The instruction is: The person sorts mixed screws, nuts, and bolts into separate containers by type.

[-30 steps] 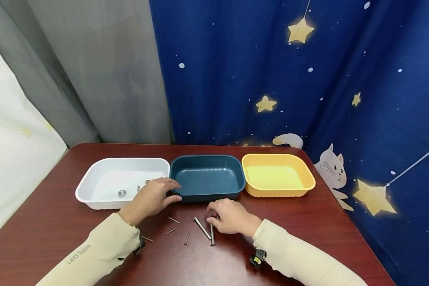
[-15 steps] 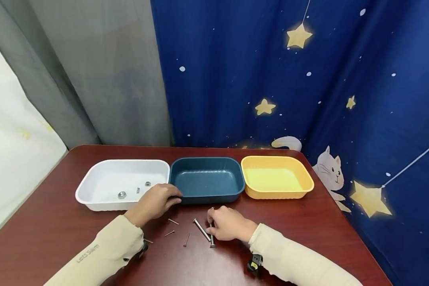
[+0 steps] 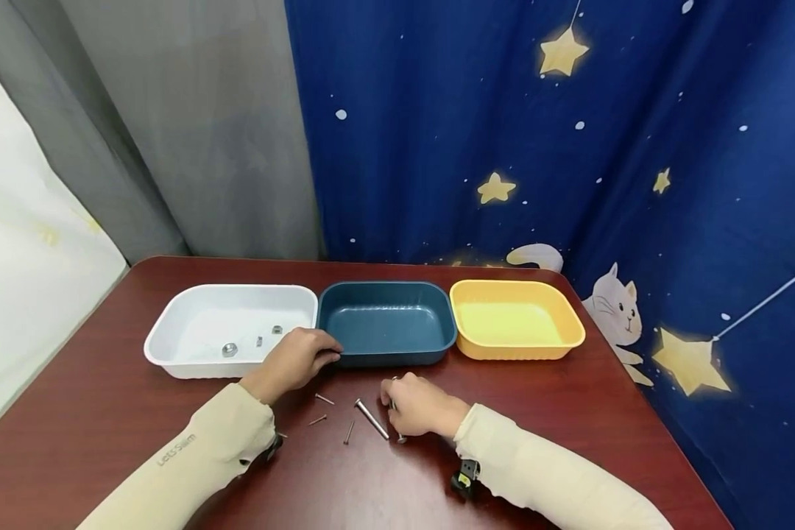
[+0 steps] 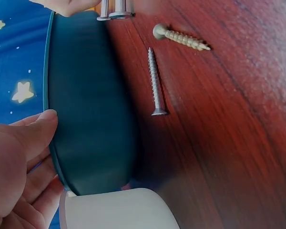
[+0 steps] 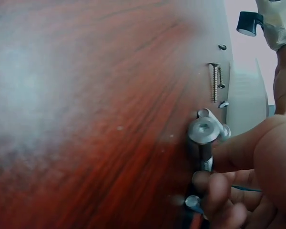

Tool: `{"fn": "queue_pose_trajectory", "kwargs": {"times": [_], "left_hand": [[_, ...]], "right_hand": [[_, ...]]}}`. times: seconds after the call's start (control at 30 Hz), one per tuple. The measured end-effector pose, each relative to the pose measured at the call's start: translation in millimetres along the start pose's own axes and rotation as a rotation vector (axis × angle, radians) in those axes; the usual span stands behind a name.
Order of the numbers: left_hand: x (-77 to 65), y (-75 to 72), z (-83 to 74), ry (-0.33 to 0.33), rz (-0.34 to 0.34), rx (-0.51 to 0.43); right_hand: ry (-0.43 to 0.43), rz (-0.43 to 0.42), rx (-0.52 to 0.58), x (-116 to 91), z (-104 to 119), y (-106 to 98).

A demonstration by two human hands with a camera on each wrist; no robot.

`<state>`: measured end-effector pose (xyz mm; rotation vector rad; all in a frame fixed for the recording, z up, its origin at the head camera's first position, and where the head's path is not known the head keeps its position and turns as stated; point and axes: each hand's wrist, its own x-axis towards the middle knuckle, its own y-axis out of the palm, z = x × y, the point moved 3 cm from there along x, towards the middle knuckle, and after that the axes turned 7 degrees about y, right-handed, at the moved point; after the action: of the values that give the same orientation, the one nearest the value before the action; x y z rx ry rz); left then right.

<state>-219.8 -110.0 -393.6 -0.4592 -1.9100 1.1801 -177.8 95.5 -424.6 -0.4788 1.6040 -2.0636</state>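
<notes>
My left hand [image 3: 298,358] pinches the near left rim of the dark teal tray [image 4: 86,95], its thumb inside the rim in the left wrist view. In front of that tray, my right hand [image 3: 420,405] holds a silver bolt [image 5: 203,131] with a socket head, fingers curled round its shank. The bolt's head points toward the person. Just left of it on the table lies another long bolt [image 3: 372,419]. A further round metal end [image 5: 194,202] shows by the right fingertips; whose it is I cannot tell. Several small screws [image 4: 155,83] lie between the hands.
Left of the teal tray stands a white tray [image 3: 192,324] with a few nuts [image 3: 229,350] in it. A yellow tray [image 3: 517,355] stands on the right. All three sit in a row on the dark red table [image 3: 570,412], with curtains behind.
My right hand has closed in on the bolt, whose shank it now mostly covers; the bolt's head has shifted slightly. The left hand stays at the teal tray's rim.
</notes>
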Motion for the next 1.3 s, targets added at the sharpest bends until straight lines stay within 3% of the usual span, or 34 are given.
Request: {"fn": "queue_pose_trajectory", "kwargs": {"times": [0.23, 0.63, 0.93, 1.3], "left_hand": [[-11.2, 8.6, -5.7, -0.032, 0.021, -0.010], [-3.4, 3.4, -1.2, -0.058, -0.022, -0.014], [-1.3, 5.1, 1.9, -0.052, -0.024, -0.017], [-3.8, 3.7, 0.4, -0.027, -0.052, -0.008]], "right_hand": [[-0.035, 0.018, 0.029, -5, 4, 6], [-0.141, -0.109, 0.085, 5, 1, -27], [-0.120, -0.127, 0.154, 15, -3, -46], [-0.034, -0.241, 0.199, 28, -10, -62]]}}
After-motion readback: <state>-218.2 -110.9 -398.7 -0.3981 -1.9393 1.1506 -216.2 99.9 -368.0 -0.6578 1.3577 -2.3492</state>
